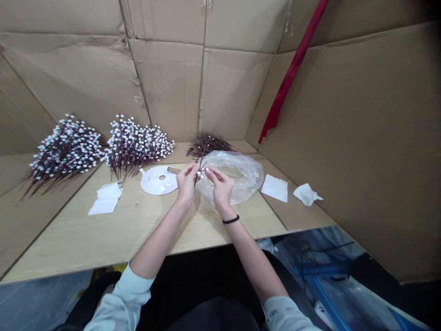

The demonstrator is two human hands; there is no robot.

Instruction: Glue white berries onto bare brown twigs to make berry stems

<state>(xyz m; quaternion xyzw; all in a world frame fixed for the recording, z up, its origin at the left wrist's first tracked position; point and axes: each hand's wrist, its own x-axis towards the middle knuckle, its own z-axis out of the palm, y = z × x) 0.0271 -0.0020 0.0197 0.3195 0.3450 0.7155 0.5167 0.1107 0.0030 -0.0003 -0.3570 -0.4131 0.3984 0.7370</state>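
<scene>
My left hand (188, 182) and my right hand (220, 187) meet above the table, their fingertips pinching a thin dark twig with white buds (200, 173). Just behind my hands lies a crumpled clear plastic bag (237, 177), and my right hand is partly over it. Left of my left hand sits a white round disc with a central hole (158, 180). Two large bunches of white-budded artificial pussy willow stems (65, 152) (138, 147) lie further left. A bunch of bare dark twigs (208, 144) lies behind the bag.
Cardboard sheets (344, 138) line the back and sides around a light wooden tabletop (103, 234). White paper pieces (106, 198) (274, 187) and a crumpled white tissue (306, 194) lie on it. A red strip (292, 69) hangs on the right-hand cardboard.
</scene>
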